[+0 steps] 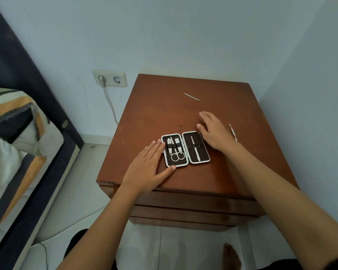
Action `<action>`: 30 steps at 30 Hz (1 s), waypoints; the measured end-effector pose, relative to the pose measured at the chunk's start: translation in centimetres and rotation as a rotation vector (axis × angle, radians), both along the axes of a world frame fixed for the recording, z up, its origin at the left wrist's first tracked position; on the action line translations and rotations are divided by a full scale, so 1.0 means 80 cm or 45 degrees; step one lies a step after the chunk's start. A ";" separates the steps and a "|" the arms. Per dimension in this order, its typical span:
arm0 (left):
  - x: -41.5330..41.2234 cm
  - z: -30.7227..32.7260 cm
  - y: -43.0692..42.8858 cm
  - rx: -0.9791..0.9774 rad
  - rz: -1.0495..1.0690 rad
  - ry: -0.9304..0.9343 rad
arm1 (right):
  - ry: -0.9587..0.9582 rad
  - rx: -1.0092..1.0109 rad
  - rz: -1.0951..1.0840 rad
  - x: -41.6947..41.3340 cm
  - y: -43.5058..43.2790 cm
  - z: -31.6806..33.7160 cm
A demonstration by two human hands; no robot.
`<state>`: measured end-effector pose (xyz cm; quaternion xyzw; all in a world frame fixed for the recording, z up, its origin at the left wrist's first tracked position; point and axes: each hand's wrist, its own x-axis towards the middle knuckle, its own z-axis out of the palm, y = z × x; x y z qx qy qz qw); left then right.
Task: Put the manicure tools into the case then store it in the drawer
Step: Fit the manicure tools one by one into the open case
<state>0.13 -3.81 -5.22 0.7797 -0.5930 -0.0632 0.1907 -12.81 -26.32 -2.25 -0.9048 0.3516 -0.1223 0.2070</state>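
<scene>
Pale walls meet in a corner behind a brown wooden nightstand, with a bed (18,137) and its striped bedding to the left and a double wall socket (110,78) above the floor. Left to right across the tabletop (150,106): the left hand (148,168) lies flat with fingers spread, holding nothing, fingertips touching the left edge of the case (185,149). That case lies open like a book near the front middle. Its left half holds what looks like a clipper and small scissors (177,153) under an elastic band; its right half holds one slim tool (195,151) with an empty stretch of band beside it. The right hand (215,131) hovers or rests just beside the case's upper right corner, fingers loosely apart and empty.

Loose pieces remain out: a thin file-like tool (192,97) toward the back, well apart from the case, and another slim tool (233,132) just beside the right wrist. A fine sliver farther right is too small to identify.

Judging from this, packing is about half done. The step goes best if the left hand pins the case down while the right picks one loose tool by its middle and slides it tip-first under the free elastic, keeping it flat so the band does not snag. The near tool is the easier reach. The drawers (183,203) below appear shut.
</scene>
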 end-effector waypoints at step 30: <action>-0.001 0.003 0.000 -0.020 0.017 -0.008 | -0.164 -0.012 -0.064 -0.020 -0.017 0.005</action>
